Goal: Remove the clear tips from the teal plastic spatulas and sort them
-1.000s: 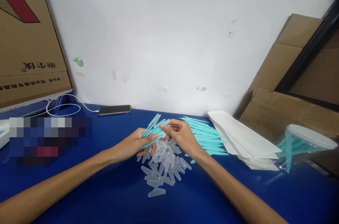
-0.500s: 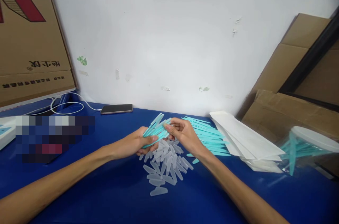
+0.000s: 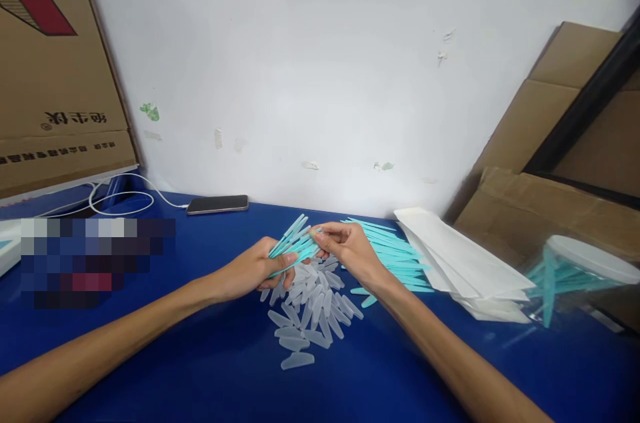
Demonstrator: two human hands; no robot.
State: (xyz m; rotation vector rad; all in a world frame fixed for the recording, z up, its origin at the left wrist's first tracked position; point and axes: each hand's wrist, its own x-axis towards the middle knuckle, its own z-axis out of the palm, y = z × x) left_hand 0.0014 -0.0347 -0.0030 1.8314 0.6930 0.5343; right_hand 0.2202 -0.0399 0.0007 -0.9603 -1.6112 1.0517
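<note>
My left hand (image 3: 267, 264) is wrapped round a fanned bundle of slim turquoise eyebrow razors (image 3: 295, 246), their tips pointing up and to the right. Pale covers show on several of those tips. My right hand (image 3: 347, 246) pinches the right-hand tip of one razor in the bundle; its fingers hide whether a cover is between them. Just below both hands lies a loose heap of translucent blade covers (image 3: 317, 306), partly hidden by the left fingers. Behind my right hand and wrist, more turquoise razors (image 3: 395, 253) are spread on the table.
White paper sleeves (image 3: 460, 260) lie right of the spread razors. Beyond them is a clear tub with a white lid (image 3: 595, 260), holding turquoise razors. A phone (image 3: 217, 204) on a white cable rests by the wall. Cardboard boxes (image 3: 60, 76) flank the blue table (image 3: 200, 370).
The whole view has shifted slightly. My right fingers have closed in a little over the razor tip, while my left hand keeps its hold on the bundle.
</note>
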